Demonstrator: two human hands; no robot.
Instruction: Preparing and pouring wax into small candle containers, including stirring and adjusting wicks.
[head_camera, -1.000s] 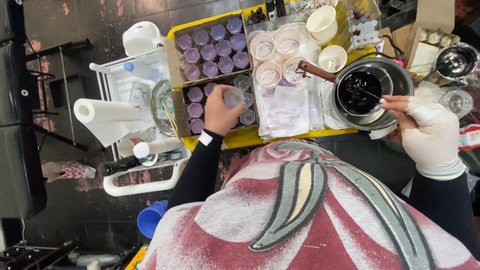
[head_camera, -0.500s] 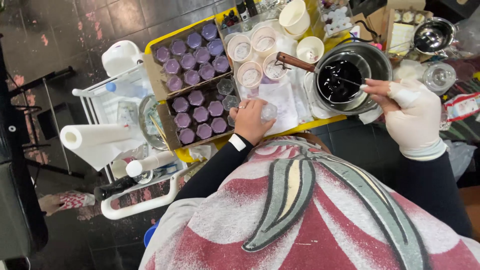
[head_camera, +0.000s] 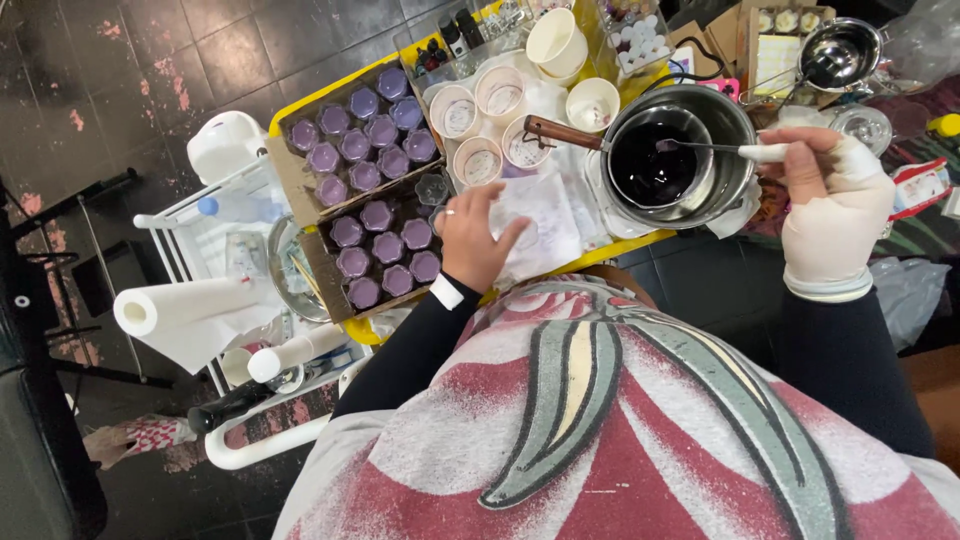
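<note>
Hands first: the left hand (head_camera: 475, 240) is open with fingers spread and grips nothing. It hovers over a stained white paper sheet (head_camera: 545, 215) at the near edge of the yellow table (head_camera: 625, 248), just beside the lower tray (head_camera: 315, 262). The right hand (head_camera: 828, 205), wrapped in a white glove, is closed around the white handle of a thin stirring stick (head_camera: 735, 150). The tip of the stick is inside the dark liquid (head_camera: 652, 168) of one saucepan (head_camera: 715, 105) with a wooden handle, which stands on the right part of the table.

As I judge it, most of the filling is done. The lower tray holds about eight small jars with purple content, and one clear jar (head_camera: 432, 188) at its far corner looks empty. Behind it, the upper tray (head_camera: 285, 165) is full, with twelve purple jars in three rows. The saucepan has much liquid left.

Farther away stand four small white cups (head_camera: 478, 160) with pale rests inside, one more white cup (head_camera: 592, 103) beside the saucepan, and a bigger cream cup (head_camera: 556, 42) at the far edge.
</note>
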